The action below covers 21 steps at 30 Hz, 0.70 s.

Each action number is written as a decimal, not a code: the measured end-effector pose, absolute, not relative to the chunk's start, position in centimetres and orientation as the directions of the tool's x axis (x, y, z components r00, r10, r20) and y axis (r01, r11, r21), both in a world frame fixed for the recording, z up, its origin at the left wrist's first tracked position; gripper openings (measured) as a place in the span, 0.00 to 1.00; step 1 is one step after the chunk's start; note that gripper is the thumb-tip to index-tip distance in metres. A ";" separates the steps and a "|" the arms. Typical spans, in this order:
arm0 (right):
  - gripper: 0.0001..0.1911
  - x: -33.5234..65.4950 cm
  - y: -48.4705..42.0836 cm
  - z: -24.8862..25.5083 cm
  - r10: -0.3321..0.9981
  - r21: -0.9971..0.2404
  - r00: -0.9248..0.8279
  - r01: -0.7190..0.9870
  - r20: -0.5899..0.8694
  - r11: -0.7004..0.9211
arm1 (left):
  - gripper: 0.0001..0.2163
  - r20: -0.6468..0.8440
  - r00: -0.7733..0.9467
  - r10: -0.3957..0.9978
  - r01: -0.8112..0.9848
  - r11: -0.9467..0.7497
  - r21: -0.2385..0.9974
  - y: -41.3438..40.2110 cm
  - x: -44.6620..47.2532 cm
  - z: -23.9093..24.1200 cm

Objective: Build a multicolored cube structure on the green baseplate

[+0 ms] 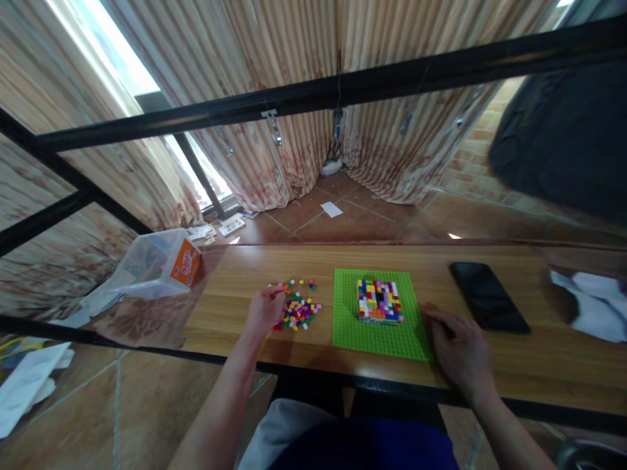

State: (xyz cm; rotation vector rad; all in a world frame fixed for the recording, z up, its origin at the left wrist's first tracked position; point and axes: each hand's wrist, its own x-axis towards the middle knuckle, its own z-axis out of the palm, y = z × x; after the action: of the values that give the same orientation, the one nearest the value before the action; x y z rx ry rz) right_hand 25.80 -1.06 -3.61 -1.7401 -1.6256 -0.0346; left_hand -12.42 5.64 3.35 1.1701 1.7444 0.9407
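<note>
Pinched fingers of my left hand (266, 309) are at the left edge of a pile of small colourful building bricks (298, 312). Whether a brick is between the fingertips is too small to tell. To the right of the pile lies a green studded baseplate (345, 333). On it stands a low square block of multicoloured bricks (379, 300), with a dark spot near its middle. My right hand (460, 349) rests on the table at the baseplate's right edge, its fingers loosely bent and the thumb apart from them, with nothing seen in it.
A black phone (490, 297) lies on the wooden table (225, 287), right of my right hand. Crumpled white paper (595, 303) is at the far right. A clear plastic bin (151, 264) with an orange label stands at left. A black metal bar (313, 94) crosses in front of curtains.
</note>
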 end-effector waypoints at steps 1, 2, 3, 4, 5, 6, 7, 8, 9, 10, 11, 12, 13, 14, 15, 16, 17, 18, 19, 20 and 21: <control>0.15 25.8 -1.1 -3.6 0.851 -0.485 0.191 0.871 0.489 0.083 | 0.08 -0.229 -0.218 0.949 0.298 0.288 0.910 5.6 -11.9 3.7; 0.14 25.7 -1.1 -3.5 0.853 -0.485 0.186 0.870 0.488 0.088 | 0.07 -0.238 -0.192 0.952 0.255 0.283 0.924 5.6 -11.3 4.0; 0.14 25.7 -1.1 -3.5 0.855 -0.487 0.182 0.869 0.485 0.092 | 0.06 -0.237 -0.165 0.957 0.221 0.270 0.937 5.5 -10.6 4.4; 0.14 25.7 -1.1 -3.5 0.858 -0.491 0.179 0.866 0.482 0.095 | 0.06 -0.231 -0.130 0.964 0.197 0.253 0.947 5.4 -9.8 4.7; 0.14 25.6 -1.1 -3.5 0.859 -0.497 0.181 0.862 0.479 0.096 | 0.07 -0.231 -0.097 0.968 0.178 0.245 0.953 5.3 -8.9 5.1; 0.13 25.6 -1.1 -3.4 0.858 -0.504 0.187 0.859 0.479 0.094 | 0.07 -0.228 -0.047 0.973 0.170 0.233 0.958 5.1 -8.1 5.4; 0.13 25.6 -1.1 -3.4 0.856 -0.510 0.193 0.855 0.480 0.093 | 0.07 -0.211 0.010 0.977 0.175 0.206 0.963 4.9 -7.2 5.7; 0.13 25.5 -1.1 -3.4 0.853 -0.515 0.198 0.852 0.482 0.093 | 0.06 -0.183 0.053 0.982 0.184 0.171 0.968 4.7 -6.3 5.9; 0.13 25.5 -1.1 -3.4 0.851 -0.520 0.202 0.849 0.485 0.094 | 0.05 -0.169 0.112 0.979 0.199 0.144 0.969 4.6 -5.4 6.2; 0.13 25.4 -1.1 -3.3 0.849 -0.525 0.207 0.846 0.487 0.095 | 0.04 -0.156 0.152 0.976 0.197 0.124 0.973 4.4 -4.6 6.4; 0.13 25.4 -1.1 -3.3 0.848 -0.531 0.209 0.842 0.488 0.097 | 0.04 -0.151 0.189 0.970 0.186 0.116 0.976 4.3 -3.9 6.5; 0.12 25.3 -1.0 -3.2 0.848 -0.537 0.212 0.838 0.486 0.099 | 0.05 -0.150 0.218 0.964 0.174 0.113 0.978 4.2 -3.2 6.6; 0.12 25.3 -1.1 -3.1 0.849 -0.545 0.217 0.833 0.482 0.097 | 0.06 -0.150 0.239 0.959 0.163 0.113 0.980 4.1 -2.5 6.7; 0.12 25.2 -1.1 -3.1 0.851 -0.553 0.223 0.828 0.476 0.092 | 0.06 -0.151 0.257 0.955 0.155 0.113 0.981 4.1 -2.0 6.7; 0.13 25.2 -1.1 -3.0 0.854 -0.559 0.227 0.825 0.468 0.087 | 0.06 -0.152 0.269 0.951 0.150 0.114 0.982 4.0 -1.5 6.7; 0.13 25.2 -1.1 -3.0 0.858 -0.563 0.230 0.822 0.459 0.081 | 0.05 -0.155 0.277 0.948 0.146 0.118 0.982 3.8 -1.1 6.7; 0.13 25.1 -1.1 -3.0 0.862 -0.566 0.232 0.821 0.450 0.075 | 0.05 -0.164 0.281 0.946 0.139 0.129 0.982 3.7 -0.8 6.7; 0.13 25.1 -1.1 -3.0 0.866 -0.568 0.233 0.820 0.443 0.070 | 0.05 -0.176 0.281 0.943 0.129 0.145 0.981 3.6 -0.6 6.7; 0.13 25.2 -1.1 -3.1 0.867 -0.570 0.234 0.819 0.440 0.068 | 0.04 -0.192 0.275 0.942 0.116 0.165 0.979 3.4 -0.5 6.7; 0.12 25.2 -1.1 -3.1 0.868 -0.573 0.235 0.817 0.437 0.068 | 0.04 -0.208 0.267 0.941 0.099 0.188 0.977 3.2 -0.4 6.7; 0.13 25.2 -1.1 -3.0 0.867 -0.579 0.238 0.813 0.437 0.068 | 0.04 -0.226 0.259 0.939 0.081 0.212 0.974 3.1 -0.3 6.7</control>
State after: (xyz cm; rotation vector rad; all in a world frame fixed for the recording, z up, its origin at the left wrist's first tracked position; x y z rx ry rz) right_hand 25.20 -1.11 -2.99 -1.7300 -1.5635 0.0884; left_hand -0.32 3.05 6.69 1.1973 1.1427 0.8251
